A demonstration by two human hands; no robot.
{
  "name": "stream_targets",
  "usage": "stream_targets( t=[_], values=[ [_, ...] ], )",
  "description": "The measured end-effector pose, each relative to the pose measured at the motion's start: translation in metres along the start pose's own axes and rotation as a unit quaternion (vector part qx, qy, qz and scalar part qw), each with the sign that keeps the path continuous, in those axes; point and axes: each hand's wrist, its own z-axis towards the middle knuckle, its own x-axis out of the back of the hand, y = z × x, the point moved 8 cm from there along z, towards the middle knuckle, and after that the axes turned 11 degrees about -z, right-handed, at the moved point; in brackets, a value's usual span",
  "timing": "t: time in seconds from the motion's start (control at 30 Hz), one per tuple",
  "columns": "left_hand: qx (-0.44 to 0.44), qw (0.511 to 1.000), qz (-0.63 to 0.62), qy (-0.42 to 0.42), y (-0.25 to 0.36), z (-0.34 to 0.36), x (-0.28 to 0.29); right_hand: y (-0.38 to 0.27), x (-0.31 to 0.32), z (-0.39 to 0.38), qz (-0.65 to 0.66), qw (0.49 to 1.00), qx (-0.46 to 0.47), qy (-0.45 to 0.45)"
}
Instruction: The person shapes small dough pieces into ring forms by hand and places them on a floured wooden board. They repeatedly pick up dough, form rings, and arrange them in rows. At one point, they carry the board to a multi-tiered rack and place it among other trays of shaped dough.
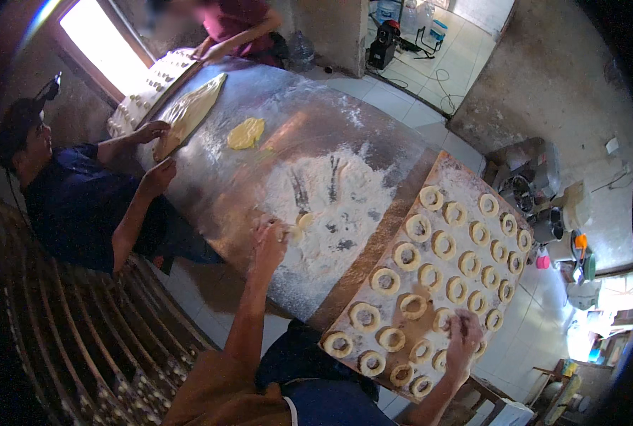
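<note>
My left hand (pixel 269 241) reaches over the floured part of the table, its fingers closed at the edge of a small pale dough ring (pixel 303 221). My right hand (pixel 465 336) is above a wooden board (pixel 362 355) with rows of raw dough rings. Its fingers are apart and point down beside one dough ring (pixel 443 319) near the board's right side; whether they touch it is hard to see. Part of another ring shows under that hand. White flour (pixel 330 184) lies spread around my left hand, with dark streaks where the tabletop shows through.
A flat yellow dough piece (pixel 246 133) lies farther back on the table (pixel 210 184). At the left, a co-worker (pixel 82 192) handles a long dough sheet (pixel 192 110); another person (pixel 242 28) stands at the far end. Pots (pixel 547 224) stand right of the board.
</note>
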Motion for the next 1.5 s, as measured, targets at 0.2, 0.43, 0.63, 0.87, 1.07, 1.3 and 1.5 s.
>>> stream_targets(
  t=[0.2, 0.43, 0.63, 0.87, 1.07, 1.3, 1.5],
  values=[
    [0.177, 0.918, -0.335, -0.114, 0.017, -0.005, 0.011, -0.103, -0.140, -0.005, -0.011, 0.984, 0.136, -0.117],
    [0.256, 0.717, -0.640, -0.103, 0.061, -0.045, 0.046, -0.170, -0.263, -0.038, 0.142, 0.955, 0.108, -0.238],
    [0.179, 0.813, -0.535, -0.140, 0.068, -0.034, 0.078, -0.170, -0.272, -0.051, 0.122, 0.961, 0.100, -0.228],
    [0.156, 0.770, -0.612, -0.086, 0.050, -0.046, 0.058, -0.199, -0.270, -0.069, 0.203, 0.942, 0.109, -0.243],
    [0.166, 0.585, -0.750, -0.260, 0.083, -0.051, 0.047, -0.185, -0.273, -0.056, 0.349, 0.896, -0.030, -0.274],
    [0.202, 0.493, -0.837, -0.124, 0.078, -0.044, 0.021, -0.137, -0.267, -0.036, 0.292, 0.941, -0.012, -0.169],
    [0.228, 0.725, -0.645, -0.079, 0.090, -0.041, -0.022, -0.159, -0.246, -0.033, -0.024, 0.985, 0.038, -0.166]
  ],
)
